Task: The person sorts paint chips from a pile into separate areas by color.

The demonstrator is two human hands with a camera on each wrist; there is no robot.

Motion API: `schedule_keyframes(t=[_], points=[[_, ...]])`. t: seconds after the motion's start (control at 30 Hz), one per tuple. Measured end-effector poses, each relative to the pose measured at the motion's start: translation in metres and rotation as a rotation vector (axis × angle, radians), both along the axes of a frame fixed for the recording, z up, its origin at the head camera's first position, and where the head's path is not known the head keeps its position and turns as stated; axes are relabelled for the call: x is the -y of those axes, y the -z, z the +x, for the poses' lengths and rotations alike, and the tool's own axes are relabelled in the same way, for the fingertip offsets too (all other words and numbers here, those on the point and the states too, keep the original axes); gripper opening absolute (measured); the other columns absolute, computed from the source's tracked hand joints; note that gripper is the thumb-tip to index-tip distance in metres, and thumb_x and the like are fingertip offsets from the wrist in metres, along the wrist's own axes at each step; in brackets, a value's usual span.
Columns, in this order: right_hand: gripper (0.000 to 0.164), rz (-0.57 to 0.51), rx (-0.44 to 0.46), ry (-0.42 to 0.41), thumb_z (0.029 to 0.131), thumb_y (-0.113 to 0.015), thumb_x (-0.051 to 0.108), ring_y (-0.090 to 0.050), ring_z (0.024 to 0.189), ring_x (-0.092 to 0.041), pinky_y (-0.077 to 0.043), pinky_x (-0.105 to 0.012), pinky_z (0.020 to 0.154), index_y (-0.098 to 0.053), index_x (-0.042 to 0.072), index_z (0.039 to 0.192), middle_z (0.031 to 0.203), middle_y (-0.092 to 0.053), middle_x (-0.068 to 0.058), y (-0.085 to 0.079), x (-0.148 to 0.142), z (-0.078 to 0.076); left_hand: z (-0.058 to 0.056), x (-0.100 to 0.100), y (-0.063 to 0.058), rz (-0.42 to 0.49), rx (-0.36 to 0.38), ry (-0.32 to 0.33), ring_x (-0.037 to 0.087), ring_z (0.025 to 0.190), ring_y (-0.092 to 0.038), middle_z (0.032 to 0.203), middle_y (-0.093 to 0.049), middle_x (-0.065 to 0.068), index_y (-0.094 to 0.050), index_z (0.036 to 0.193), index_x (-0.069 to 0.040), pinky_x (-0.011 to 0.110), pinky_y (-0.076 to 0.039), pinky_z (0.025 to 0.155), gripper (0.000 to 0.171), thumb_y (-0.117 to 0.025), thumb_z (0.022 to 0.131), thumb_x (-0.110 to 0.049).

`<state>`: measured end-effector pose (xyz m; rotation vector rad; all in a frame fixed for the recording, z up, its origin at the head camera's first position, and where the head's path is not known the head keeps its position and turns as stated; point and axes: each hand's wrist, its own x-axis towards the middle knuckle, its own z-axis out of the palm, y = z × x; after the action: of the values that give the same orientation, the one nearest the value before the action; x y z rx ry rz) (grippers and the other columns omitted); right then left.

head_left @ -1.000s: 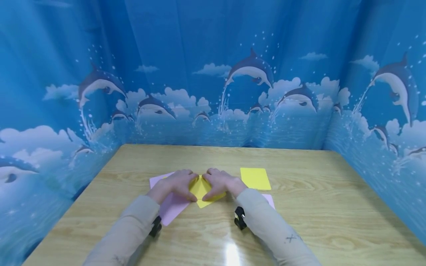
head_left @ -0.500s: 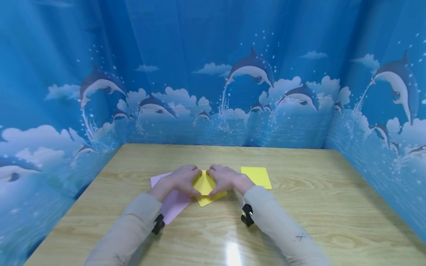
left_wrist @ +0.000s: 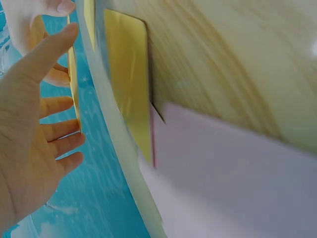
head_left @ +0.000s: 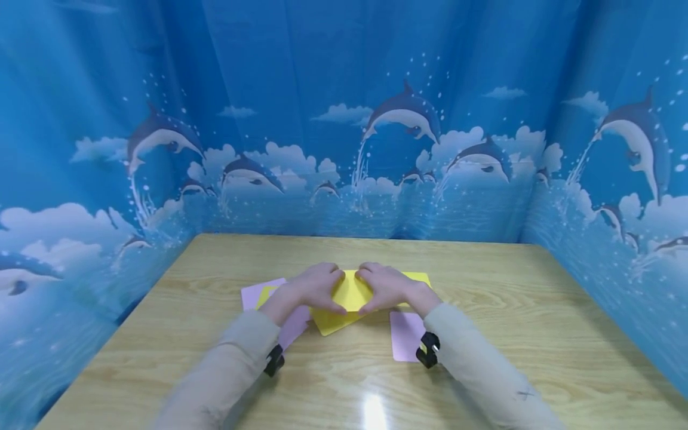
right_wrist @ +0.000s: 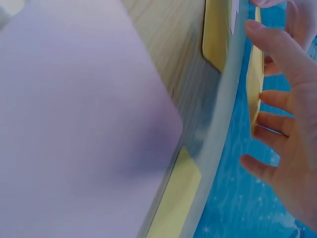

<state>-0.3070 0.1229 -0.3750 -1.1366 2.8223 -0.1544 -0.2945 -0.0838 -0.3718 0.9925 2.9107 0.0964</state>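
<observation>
A yellow card (head_left: 350, 292), thin and flat, is held up by both hands. My left hand (head_left: 316, 288) pinches its left side, thumb on the near edge and fingers on the far edge. On the opposite side my right hand (head_left: 388, 288) grips it the same way. Seen from the left wrist, the card (left_wrist: 74, 89) is almost edge-on and raised off the table, and the right wrist view shows the card (right_wrist: 254, 84) likewise. Below it lies another yellow card (head_left: 332, 322), partly covered from view by the raised one.
Lilac cards (head_left: 294, 327) lie on the left, with a yellow piece (head_left: 263, 295) on top. To the right is another lilac card (head_left: 404, 335), and behind it a yellow card (head_left: 420, 277). A blue dolphin curtain (head_left: 344, 203) surrounds the wooden table (head_left: 484, 310).
Both hands have lifted the yellow card and carried it to the right, uncovering more of the yellow card below. The lilac card on the right shows more fully now.
</observation>
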Motion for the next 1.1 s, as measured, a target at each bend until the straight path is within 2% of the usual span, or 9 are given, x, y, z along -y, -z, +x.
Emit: schedule_keyframes(t=[0.2,0.3,0.5,0.67,0.77,1.0,1.1], points=[[0.087,-0.047,0.028,0.037,0.069,-0.075,0.051,-0.046,0.119,-0.028,-0.042,-0.040,0.097,-0.044,0.002,0.134,0.138,-0.042,-0.013,-0.001,-0.024,-0.005,-0.007,-0.024,-0.005,0.008,-0.006,0.011,0.020,0.103,-0.051,0.119,-0.054,0.008,-0.053,0.125,-0.004,0.034,-0.044,0.092,0.080,-0.070,0.070,-0.060],[0.088,-0.065,0.042,0.054,0.070,-0.075,0.051,-0.045,0.121,-0.031,-0.041,-0.044,0.098,-0.043,0.001,0.134,0.139,-0.041,-0.016,-0.001,-0.037,-0.006,-0.011,-0.035,-0.005,0.004,-0.005,0.017,0.020,0.106,-0.050,0.122,-0.053,0.008,-0.052,0.128,-0.004,0.034,-0.043,0.094,0.083,-0.070,0.070,-0.061],[0.089,-0.062,0.053,0.128,0.069,-0.075,0.052,-0.044,0.123,-0.034,-0.040,-0.048,0.098,-0.042,0.001,0.135,0.140,-0.039,-0.019,-0.002,-0.058,-0.008,-0.019,-0.055,-0.003,0.003,0.001,0.012,0.019,0.104,-0.050,0.120,-0.053,0.007,-0.052,0.128,-0.004,0.031,-0.043,0.092,0.083,-0.069,0.070,-0.061],[0.090,-0.046,0.064,0.193,0.069,-0.074,0.052,-0.044,0.122,-0.035,-0.040,-0.047,0.099,-0.042,0.001,0.136,0.140,-0.039,-0.019,0.000,-0.074,-0.011,-0.025,-0.073,0.000,-0.011,0.013,0.001,0.020,0.112,-0.048,0.128,-0.050,0.008,-0.049,0.132,-0.004,0.031,-0.041,0.097,0.085,-0.067,0.073,-0.062],[0.090,-0.050,0.071,0.217,0.070,-0.074,0.053,-0.045,0.120,-0.034,-0.041,-0.047,0.097,-0.042,0.001,0.136,0.140,-0.039,-0.019,0.002,-0.083,-0.013,-0.028,-0.083,0.004,-0.015,0.014,-0.001,0.020,0.115,-0.047,0.130,-0.049,0.008,-0.048,0.133,-0.004,0.031,-0.040,0.098,0.087,-0.066,0.073,-0.064],[0.092,-0.063,0.099,0.261,0.071,-0.073,0.053,-0.040,0.126,-0.038,-0.037,-0.050,0.101,-0.040,-0.001,0.138,0.144,-0.034,-0.022,0.005,-0.097,-0.014,-0.032,-0.102,0.007,0.004,0.008,0.005,0.019,0.108,-0.049,0.124,-0.052,0.007,-0.051,0.129,-0.005,0.032,-0.041,0.094,0.081,-0.069,0.073,-0.060],[0.094,-0.056,0.117,0.278,0.071,-0.072,0.056,-0.037,0.128,-0.039,-0.036,-0.052,0.102,-0.039,-0.001,0.139,0.145,-0.032,-0.023,0.006,-0.102,-0.016,-0.033,-0.111,0.009,0.000,0.017,-0.005,0.021,0.112,-0.048,0.127,-0.051,0.008,-0.050,0.130,-0.006,0.033,-0.040,0.097,0.079,-0.069,0.074,-0.058]])
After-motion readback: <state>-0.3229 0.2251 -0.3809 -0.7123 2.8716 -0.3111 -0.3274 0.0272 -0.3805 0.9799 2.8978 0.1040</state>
